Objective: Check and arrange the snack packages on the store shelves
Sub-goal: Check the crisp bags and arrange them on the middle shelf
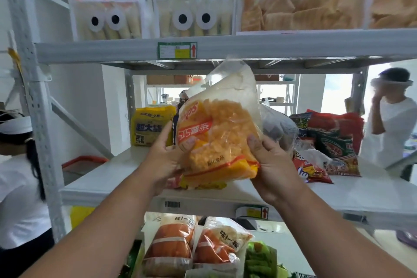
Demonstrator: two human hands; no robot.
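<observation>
Behind the raised pack: a yellow noodle pack (150, 126) standing upright at the back left of the middle shelf (108, 178); a grey-tinted clear bag (278, 128) just behind and to the right; a loose heap of red and green snack bags (325, 142) further right, some lying flat. On the upper shelf (248, 47), two clear packs with cartoon eyes (108, 7) and clear bags of pale crackers (300, 0), all upright, with a green price label (177, 50) on the shelf edge. Below, orange-and-white packs (171, 246) and a green bag (259, 259). At the far left, part of a person in white (18, 183); at the far right, beyond the shelving, another person in white (392, 115).

Held above the front edge of the middle shelf, clear of the surface: an orange snack bag (221, 142), long axis near upright, leaning slightly right, crumpled clear top upward, orange-banded bottom seam downward, printed face toward the camera.

Left hand (165, 158) curled round the bag's lower left edge, thumb pressed on the front. Right hand (268, 165) gripping the lower right edge, thumb on the front, fingers behind.
</observation>
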